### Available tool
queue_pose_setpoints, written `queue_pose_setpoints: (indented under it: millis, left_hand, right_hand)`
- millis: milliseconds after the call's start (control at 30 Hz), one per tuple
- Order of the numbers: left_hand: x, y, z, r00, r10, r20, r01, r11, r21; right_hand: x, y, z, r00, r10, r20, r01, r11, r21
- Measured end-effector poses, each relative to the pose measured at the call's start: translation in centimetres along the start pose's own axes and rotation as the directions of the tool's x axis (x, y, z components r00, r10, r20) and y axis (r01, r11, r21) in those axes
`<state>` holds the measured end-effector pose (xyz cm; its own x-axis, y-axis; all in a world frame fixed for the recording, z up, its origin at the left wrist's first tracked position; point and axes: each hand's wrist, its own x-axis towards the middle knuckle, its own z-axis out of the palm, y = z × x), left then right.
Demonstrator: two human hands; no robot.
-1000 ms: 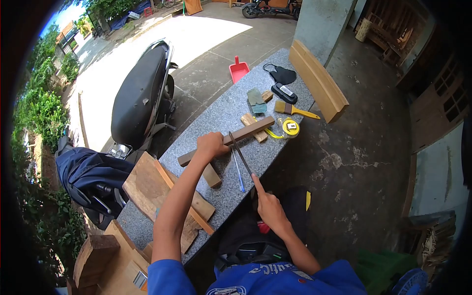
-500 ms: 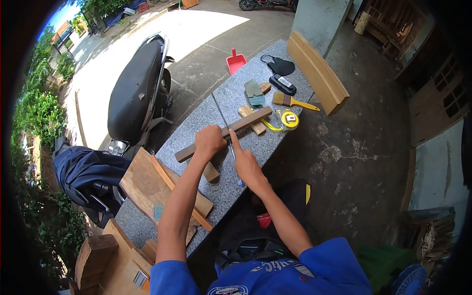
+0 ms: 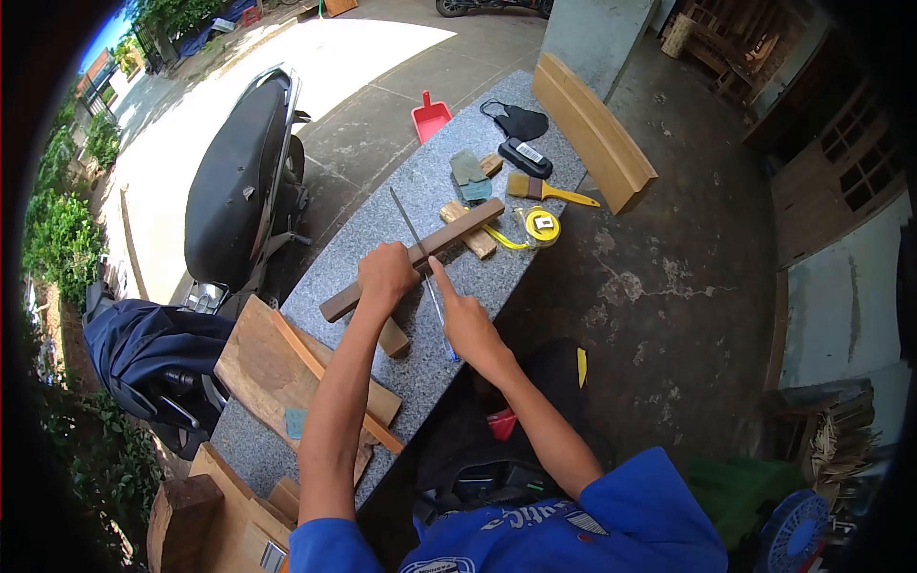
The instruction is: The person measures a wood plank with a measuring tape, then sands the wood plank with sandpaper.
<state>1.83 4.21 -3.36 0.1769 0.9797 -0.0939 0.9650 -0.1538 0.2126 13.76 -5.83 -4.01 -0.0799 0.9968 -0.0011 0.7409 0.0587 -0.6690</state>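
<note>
A brown wooden bar (image 3: pixel 465 223) lies slantwise over two small wood blocks on the grey granite table (image 3: pixel 315 239). My left hand (image 3: pixel 387 272) is closed around the bar, left of its middle. A long thin dark blade (image 3: pixel 408 217) crosses the top of the bar just right of that hand. My right hand (image 3: pixel 471 329) is closed on the blade's tool near the table's front edge, its index finger stretched along it to the bar. One block (image 3: pixel 468 229) shows under the bar's right part, the other block (image 3: pixel 394 340) below my left hand.
Right of the bar are a yellow tape measure (image 3: pixel 542 225), a brush (image 3: pixel 554 191), sandpaper (image 3: pixel 470 172), a black case (image 3: pixel 525 158) and a black mask (image 3: pixel 519 120). A long board (image 3: pixel 592 134) stands at the right end. Planks (image 3: pixel 287 372) lie at left, beside a motorbike (image 3: pixel 239 181).
My right hand has drawn back and down relative to the bar, and the blade with it. My left hand stays on the bar. The whole view has shifted slightly.
</note>
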Motion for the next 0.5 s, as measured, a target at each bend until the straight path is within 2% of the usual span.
queue_pose_setpoints:
  millis: [67, 167, 267, 367, 433, 500]
  left_hand:
    - [0.0, -0.1, 0.0, 1.000, 0.014, -0.004, -0.014, 1.000, 0.017]
    - [-0.2, -0.3, 0.6, 0.999, 0.030, -0.013, -0.030, 0.999, 0.013]
    - [-0.3, -0.3, 0.3, 0.998, 0.038, -0.045, -0.039, 0.999, -0.013]
    - [0.2, -0.4, 0.0, 1.000, -0.029, 0.006, 0.029, 0.996, -0.083]
    - [-0.1, -0.2, -0.2, 0.999, 0.015, 0.039, -0.012, 0.997, -0.076]
    - [0.0, -0.3, 0.1, 1.000, 0.016, 0.018, -0.015, 0.998, -0.059]
  right_hand:
    - [-5.0, 0.8, -1.1, 0.996, 0.069, 0.061, -0.069, 0.998, -0.007]
    - [-7.0, 0.7, -1.5, 0.998, 0.052, 0.043, -0.053, 0.998, 0.014]
    - [-0.8, 0.3, 0.2, 1.000, -0.002, -0.009, 0.002, 1.000, -0.010]
    - [3.1, -0.4, 1.3, 0.989, -0.099, -0.108, 0.092, 0.993, -0.069]
    - [1.2, -0.1, 0.8, 0.998, -0.045, -0.045, 0.041, 0.996, -0.074]
    - [-4.1, -0.3, -1.3, 1.000, 0.007, 0.024, -0.005, 0.998, -0.070]
